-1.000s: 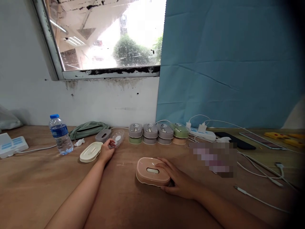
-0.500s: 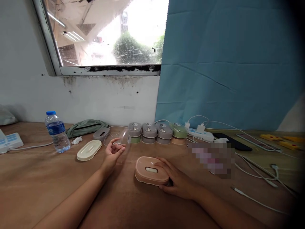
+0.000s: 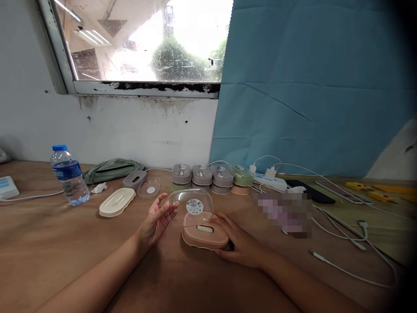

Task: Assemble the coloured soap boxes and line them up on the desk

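My left hand (image 3: 160, 217) pinches the left edge of a clear plastic lid (image 3: 206, 201) that bears a round printed sticker. The lid is tilted above the back of a pink oval box (image 3: 203, 238), covering part of it from view; whether the two touch I cannot tell. The box rests on the table, with a pale insert showing in the slot on its top. Around the box's right side curls my right hand (image 3: 236, 238), thumb in front and fingers on top.
A cream oval tray (image 3: 117, 202), another clear lid (image 3: 149, 188) and a grey slotted cover (image 3: 134, 178) lie left. Stacked boxes (image 3: 202, 174) line the wall. A water bottle (image 3: 69, 176) stands far left; white cables (image 3: 339, 269) and a blurred patch are right.
The clear lid has swung from upright beside my left hand to tilted over the pink box. My right hand stays on the box. The view has shifted slightly.
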Action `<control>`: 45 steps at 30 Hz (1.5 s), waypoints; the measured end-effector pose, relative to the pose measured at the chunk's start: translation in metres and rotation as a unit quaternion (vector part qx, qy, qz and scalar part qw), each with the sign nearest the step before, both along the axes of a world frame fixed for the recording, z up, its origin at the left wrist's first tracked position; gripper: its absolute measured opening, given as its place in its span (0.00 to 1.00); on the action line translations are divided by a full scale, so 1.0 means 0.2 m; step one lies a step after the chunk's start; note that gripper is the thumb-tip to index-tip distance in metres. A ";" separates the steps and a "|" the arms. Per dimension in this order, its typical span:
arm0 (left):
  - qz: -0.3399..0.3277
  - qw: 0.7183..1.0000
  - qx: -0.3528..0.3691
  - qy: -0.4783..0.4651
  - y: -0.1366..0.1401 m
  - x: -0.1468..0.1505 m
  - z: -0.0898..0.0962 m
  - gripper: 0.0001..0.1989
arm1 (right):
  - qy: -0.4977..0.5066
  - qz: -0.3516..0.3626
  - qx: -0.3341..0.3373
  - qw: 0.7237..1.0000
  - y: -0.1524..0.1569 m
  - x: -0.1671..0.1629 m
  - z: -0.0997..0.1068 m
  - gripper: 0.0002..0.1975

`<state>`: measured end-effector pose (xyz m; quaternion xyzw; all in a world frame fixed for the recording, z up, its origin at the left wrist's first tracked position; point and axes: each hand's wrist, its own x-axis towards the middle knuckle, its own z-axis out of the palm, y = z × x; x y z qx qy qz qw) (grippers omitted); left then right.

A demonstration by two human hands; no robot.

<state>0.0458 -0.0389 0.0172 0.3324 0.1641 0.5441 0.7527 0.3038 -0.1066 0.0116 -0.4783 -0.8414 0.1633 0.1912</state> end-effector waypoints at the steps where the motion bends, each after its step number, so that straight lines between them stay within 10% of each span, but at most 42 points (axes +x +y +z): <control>1: -0.003 1.000 -0.001 0.000 0.00 0.00 0.00 0.22 | -0.003 -0.002 -0.003 1.000 0.00 0.00 0.00 0.32; 21: -0.051 0.997 -0.042 -0.046 -0.13 0.07 0.01 0.23 | 0.024 0.063 0.158 0.985 -0.02 -0.02 0.01 0.23; 32: -0.113 0.987 0.111 0.035 -0.22 0.14 -0.02 0.34 | 0.271 0.013 0.057 0.961 -0.06 -0.07 -0.09 0.34; 39: -0.062 0.882 0.372 0.281 -0.31 0.17 -0.02 0.20 | 0.379 0.031 -0.020 0.925 -0.13 -0.23 -0.09 0.55; 45: -0.010 0.800 0.491 0.345 -0.29 0.14 0.02 0.19 | 0.255 0.014 0.045 0.966 -0.13 -0.19 -0.08 0.42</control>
